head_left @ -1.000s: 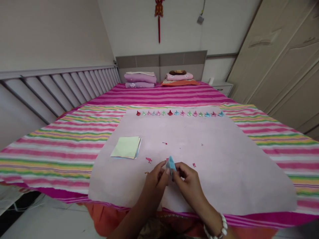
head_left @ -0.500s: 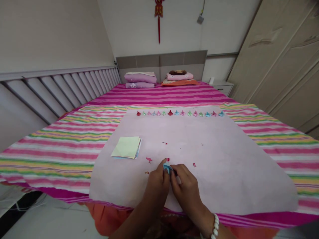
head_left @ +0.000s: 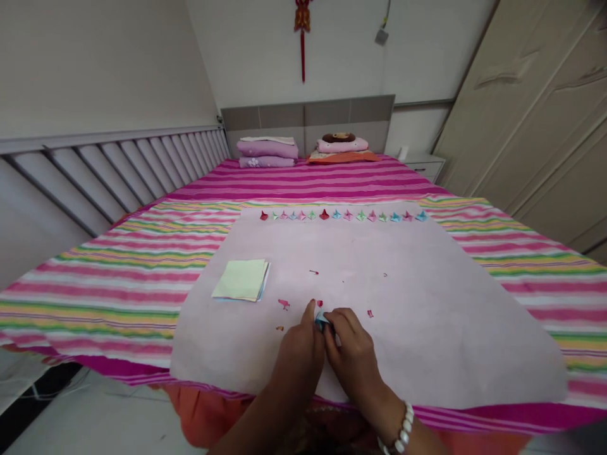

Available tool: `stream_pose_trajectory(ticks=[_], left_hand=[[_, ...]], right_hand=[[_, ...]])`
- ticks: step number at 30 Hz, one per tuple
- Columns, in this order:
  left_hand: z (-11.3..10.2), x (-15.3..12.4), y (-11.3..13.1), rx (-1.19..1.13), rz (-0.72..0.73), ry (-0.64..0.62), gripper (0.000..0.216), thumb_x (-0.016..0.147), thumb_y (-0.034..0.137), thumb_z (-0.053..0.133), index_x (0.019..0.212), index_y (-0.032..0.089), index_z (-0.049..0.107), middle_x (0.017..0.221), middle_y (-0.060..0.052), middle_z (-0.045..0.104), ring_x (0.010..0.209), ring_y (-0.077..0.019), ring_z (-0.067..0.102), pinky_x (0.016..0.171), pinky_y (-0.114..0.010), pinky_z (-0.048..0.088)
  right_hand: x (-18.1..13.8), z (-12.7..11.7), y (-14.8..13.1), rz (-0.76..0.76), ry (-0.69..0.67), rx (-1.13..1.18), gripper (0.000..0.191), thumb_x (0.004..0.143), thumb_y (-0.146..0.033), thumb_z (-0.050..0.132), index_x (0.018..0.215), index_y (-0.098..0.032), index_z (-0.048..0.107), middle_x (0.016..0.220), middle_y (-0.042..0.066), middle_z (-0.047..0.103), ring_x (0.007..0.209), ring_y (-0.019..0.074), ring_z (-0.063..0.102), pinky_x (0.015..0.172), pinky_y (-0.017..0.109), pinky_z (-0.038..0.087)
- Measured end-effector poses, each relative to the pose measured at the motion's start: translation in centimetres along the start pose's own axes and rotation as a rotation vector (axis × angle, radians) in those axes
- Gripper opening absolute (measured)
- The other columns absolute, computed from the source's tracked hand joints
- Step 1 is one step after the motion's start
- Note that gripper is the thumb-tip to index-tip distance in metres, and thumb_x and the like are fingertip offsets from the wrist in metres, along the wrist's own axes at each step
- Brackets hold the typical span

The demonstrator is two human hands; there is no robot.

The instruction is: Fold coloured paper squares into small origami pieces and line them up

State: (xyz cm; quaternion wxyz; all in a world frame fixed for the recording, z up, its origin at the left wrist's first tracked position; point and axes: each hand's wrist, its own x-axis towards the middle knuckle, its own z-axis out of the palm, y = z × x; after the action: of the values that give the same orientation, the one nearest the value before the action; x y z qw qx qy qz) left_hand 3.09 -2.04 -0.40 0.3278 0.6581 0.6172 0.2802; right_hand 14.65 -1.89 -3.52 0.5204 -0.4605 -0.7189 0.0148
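Note:
Between my two hands is a small piece of folded blue paper (head_left: 321, 319), partly covered by my fingers. My left hand (head_left: 300, 351) pinches it from the left, the index finger stretched forward along its edge. From the right, my right hand (head_left: 351, 347) grips it between thumb and bent fingers; a white bead bracelet (head_left: 405, 430) circles that wrist. Just beyond the fingertips lies a small red scrap (head_left: 319, 303). A pink scrap (head_left: 283, 304) and a brownish scrap (head_left: 279, 328) lie left of my hands, another red scrap (head_left: 370, 313) to the right.
A large pale sheet (head_left: 427, 341) covers the near part of the striped bed (head_left: 109, 272). A stack of square papers (head_left: 241, 280) sits on its left. Several small folded paper figures (head_left: 324, 215) stand in a row along its far edge. A small red-tipped stick (head_left: 313, 272) lies mid-sheet.
My fingers have shifted slightly on the blue paper, which now looks flatter and more covered. The left index finger is straighter, and my right hand has risen a little.

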Motion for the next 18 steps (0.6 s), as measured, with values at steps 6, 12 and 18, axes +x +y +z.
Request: stream_pose_trajectory(ticks=[6,12,18], left_hand=[[-0.1,0.4,-0.6,-0.149,-0.011,0.024,0.054,0.08,0.025,0.047,0.131,0.009,0.052,0.066,-0.003,0.066,0.061,-0.019,0.059,0.061,-0.029,0.043],[0.1,0.6,-0.8,-0.241,0.015,0.042,0.047,0.076,0.015,0.046,0.12,0.012,0.061,0.068,-0.001,0.068,0.057,-0.0146,0.057,0.056,-0.025,0.044],[0.2,0.6,-1.2,-0.332,0.089,0.072,0.049,0.072,0.007,0.046,0.117,0.016,0.065,0.102,-0.005,0.074,0.094,-0.0209,0.066,0.083,-0.031,0.051]], right_hand=[[-0.1,-0.1,-0.3,-0.022,0.019,0.046,0.028,0.087,-0.006,0.044,0.103,-0.02,0.061,0.088,0.009,0.062,0.079,0.0199,0.064,0.068,0.032,0.057],[-0.3,0.2,-0.3,-0.044,0.017,0.084,0.032,0.085,-0.002,0.043,0.106,-0.019,0.061,0.093,0.01,0.062,0.085,0.0202,0.064,0.073,0.032,0.058],[-0.3,-0.1,-0.4,0.036,0.023,0.175,0.034,0.085,-0.003,0.043,0.105,-0.022,0.064,0.099,0.01,0.063,0.092,0.0207,0.063,0.077,0.035,0.057]])
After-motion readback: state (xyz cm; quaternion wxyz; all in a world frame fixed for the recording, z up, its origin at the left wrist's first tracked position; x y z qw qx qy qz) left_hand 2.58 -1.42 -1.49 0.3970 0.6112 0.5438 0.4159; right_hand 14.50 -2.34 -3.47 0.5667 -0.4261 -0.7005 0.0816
